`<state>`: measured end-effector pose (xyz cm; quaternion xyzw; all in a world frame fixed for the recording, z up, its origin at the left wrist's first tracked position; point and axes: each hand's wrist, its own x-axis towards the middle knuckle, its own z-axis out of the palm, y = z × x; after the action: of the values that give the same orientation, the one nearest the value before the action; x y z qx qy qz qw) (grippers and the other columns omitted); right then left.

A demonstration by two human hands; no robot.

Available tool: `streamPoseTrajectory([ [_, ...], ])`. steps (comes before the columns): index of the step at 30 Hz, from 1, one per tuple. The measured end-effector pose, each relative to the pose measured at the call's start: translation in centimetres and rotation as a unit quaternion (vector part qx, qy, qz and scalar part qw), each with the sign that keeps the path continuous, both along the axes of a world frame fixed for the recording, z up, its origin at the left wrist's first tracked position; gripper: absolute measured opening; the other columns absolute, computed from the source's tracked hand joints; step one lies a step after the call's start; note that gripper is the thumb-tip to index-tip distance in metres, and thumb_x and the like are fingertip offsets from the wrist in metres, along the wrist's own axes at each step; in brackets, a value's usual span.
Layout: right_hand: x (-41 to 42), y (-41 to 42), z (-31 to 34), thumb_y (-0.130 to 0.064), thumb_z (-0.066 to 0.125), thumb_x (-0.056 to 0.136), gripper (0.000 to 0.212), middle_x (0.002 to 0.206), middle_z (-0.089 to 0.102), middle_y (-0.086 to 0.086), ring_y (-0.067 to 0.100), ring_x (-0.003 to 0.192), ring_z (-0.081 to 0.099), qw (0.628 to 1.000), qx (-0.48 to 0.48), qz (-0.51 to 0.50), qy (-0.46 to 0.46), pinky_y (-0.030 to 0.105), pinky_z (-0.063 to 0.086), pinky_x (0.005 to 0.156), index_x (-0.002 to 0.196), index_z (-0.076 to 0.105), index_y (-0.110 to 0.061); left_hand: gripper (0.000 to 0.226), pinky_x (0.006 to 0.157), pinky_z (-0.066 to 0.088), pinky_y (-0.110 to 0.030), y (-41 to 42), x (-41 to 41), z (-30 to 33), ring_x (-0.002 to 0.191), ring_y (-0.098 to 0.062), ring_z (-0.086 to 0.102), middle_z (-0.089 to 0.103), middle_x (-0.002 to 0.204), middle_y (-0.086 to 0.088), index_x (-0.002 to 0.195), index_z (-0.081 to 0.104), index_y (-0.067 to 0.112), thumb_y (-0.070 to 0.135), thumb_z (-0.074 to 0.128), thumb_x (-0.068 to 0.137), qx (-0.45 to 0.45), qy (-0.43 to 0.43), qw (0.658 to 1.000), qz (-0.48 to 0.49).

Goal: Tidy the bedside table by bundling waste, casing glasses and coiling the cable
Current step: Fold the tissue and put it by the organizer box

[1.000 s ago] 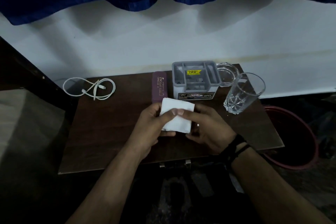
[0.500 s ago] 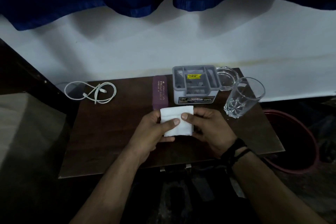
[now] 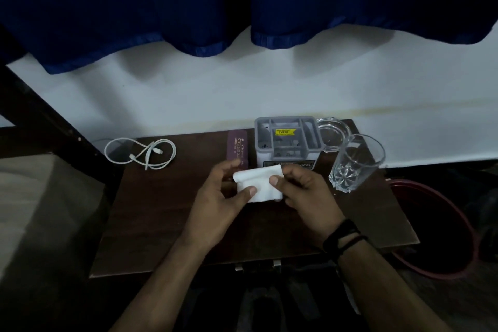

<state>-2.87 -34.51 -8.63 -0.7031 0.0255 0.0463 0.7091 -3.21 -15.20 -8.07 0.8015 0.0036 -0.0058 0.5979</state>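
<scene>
Both hands hold a folded white tissue (image 3: 258, 183) above the middle of the bench (image 3: 151, 224). The left hand (image 3: 218, 197) has its fingers curled round the tissue's 9 o'clock edge, thumb on top; the right hand (image 3: 304, 194) pinches its 3 o'clock edge.

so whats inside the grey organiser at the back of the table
The grey organiser shows dividers and a yellow price sticker. Its compartments look dark and nothing stands out of them. The bottoms are in shadow, so small items cannot be ruled out.
</scene>
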Motion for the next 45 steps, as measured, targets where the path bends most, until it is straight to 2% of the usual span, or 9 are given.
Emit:
streamPoseTrajectory([
  [2, 0.2, -0.1, -0.1, -0.011, 0.068, 0.096, 0.008, 0.08, 0.072, -0.011, 0.0, 0.071, 0.063, 1.0, -0.004, -0.001, -0.008, 0.015, 0.049, 0.063, 0.097, 0.075, -0.014, 0.047, 0.095, 0.055, -0.032, 0.0, 0.2, 0.7, 0.106, -0.005, 0.067, 0.069, 0.116, 0.015, 0.12, 0.061, 0.039, 0.017, 0.081, 0.083, 0.025, -0.02, 0.999, -0.025],
  [5, 0.4, -0.1, 0.0, -0.011, 0.068, 0.095, 0.013, 0.078, 0.071, -0.018, -0.004, 0.075, 0.062, 1.0, -0.018, -0.003, -0.022, 0.014, 0.048, 0.069, 0.095, 0.074, -0.023, 0.047, 0.096, 0.049, -0.02, -0.2, 1.4, 2.4, 0.111, -0.004, 0.062, 0.065, 0.121, 0.009, 0.126, 0.062, 0.031, 0.018, 0.079, 0.084, 0.185, -0.119, 0.971, -0.088],
  [9, 0.4, -0.5, 0.4, -0.005, 0.068, 0.094, 0.016, 0.084, 0.074, -0.015, -0.004, 0.08, 0.065, 0.999, -0.014, -0.008, -0.044, 0.012, 0.049, 0.07, 0.101, 0.074, -0.019, 0.03, 0.085, 0.053, -0.032, -1.1, 3.4, 5.1, 0.1, -0.014, 0.067, 0.071, 0.111, 0.012, 0.117, 0.063, 0.037, 0.034, 0.068, 0.088, 0.352, -0.118, 0.908, -0.194],
  [12, 0.5, -0.6, 0.4, -0.005, 0.071, 0.092, 0.018, 0.099, 0.078, 0.0, 0.012, 0.092, 0.071, 0.998, -0.003, -0.022, -0.052, 0.024, 0.053, 0.076, 0.107, 0.074, -0.016, 0.025, 0.08, 0.054, -0.035, -1.9, 4.0, 6.5, 0.1, -0.02, 0.067, 0.072, 0.109, 0.007, 0.118, 0.065, 0.034, 0.035, 0.061, 0.093, 0.418, -0.128, 0.872, -0.219],
  [18, 0.7, -1.0, 0.2, -0.007, 0.074, 0.09, 0.02, 0.101, 0.078, 0.005, 0.017, 0.093, 0.073, 0.999, -0.002, -0.023, -0.025, 0.028, 0.055, 0.078, 0.108, 0.074, -0.013, 0.015, 0.074, 0.049, -0.031, -2.6, 5.0, 8.0, 0.094, -0.02, 0.066, 0.072, 0.099, 0.005, 0.105, 0.066, 0.03, 0.039, 0.058, 0.096, 0.461, -0.125, 0.842, -0.252],
  [24, 0.9, -1.0, 0.5, -0.013, 0.075, 0.09, 0.027, 0.106, 0.077, 0.003, 0.014, 0.094, 0.071, 0.997, 0.024, -0.073, -0.018, 0.023, 0.049, 0.073, 0.116, 0.071, -0.018, 0.019, 0.073, 0.044, -0.028, -3.3, 6.9, 9.8, 0.092, -0.016, 0.065, 0.073, 0.101, 0.005, 0.112, 0.07, 0.032, 0.037, 0.061, 0.097, 0.487, -0.099, 0.816, -0.296],
  [27, 1.0, -1.1, 1.0, -0.018, 0.073, 0.093, 0.036, 0.11, 0.073, 0.005, 0.014, 0.085, 0.071, 0.991, 0.056, -0.125, -0.005, 0.013, 0.048, 0.063, 0.126, 0.062, -0.022, 0.019, 0.075, 0.045, -0.028, -3.8, 9.2, 11.7, 0.091, -0.018, 0.065, 0.074, 0.105, 0.003, 0.114, 0.071, 0.033, 0.032, 0.064, 0.096, 0.475, -0.107, 0.827, -0.281],
  [33, 1.1, -1.4, 1.3, -0.02, 0.068, 0.097, 0.022, 0.102, 0.071, 0.002, 0.007, 0.071, 0.07, 0.988, 0.059, -0.142, 0.016, 0.014, 0.047, 0.063, 0.118, 0.065, -0.023, 0.019, 0.078, 0.047, -0.032, -6.3, 14.1, 13.5, 0.095, -0.018, 0.064, 0.074, 0.102, 0.004, 0.11, 0.074, 0.032, 0.029, 0.063, 0.095, 0.485, -0.159, 0.824, -0.244],
  [45, 0.7, -1.8, 1.8, -0.011, 0.067, 0.096, 0.015, 0.105, 0.071, 0.021, 0.007, 0.065, 0.064, 0.991, 0.053, -0.124, 0.0, 0.014, 0.05, 0.062, 0.111, 0.069, -0.009, 0.021, 0.078, 0.042, -0.031, -9.3, 19.1, 10.6, 0.102, -0.024, 0.062, 0.072, 0.114, -0.003, 0.112, 0.073, 0.024, 0.021, 0.065, 0.093, 0.528, -0.108, 0.802, -0.257],
])
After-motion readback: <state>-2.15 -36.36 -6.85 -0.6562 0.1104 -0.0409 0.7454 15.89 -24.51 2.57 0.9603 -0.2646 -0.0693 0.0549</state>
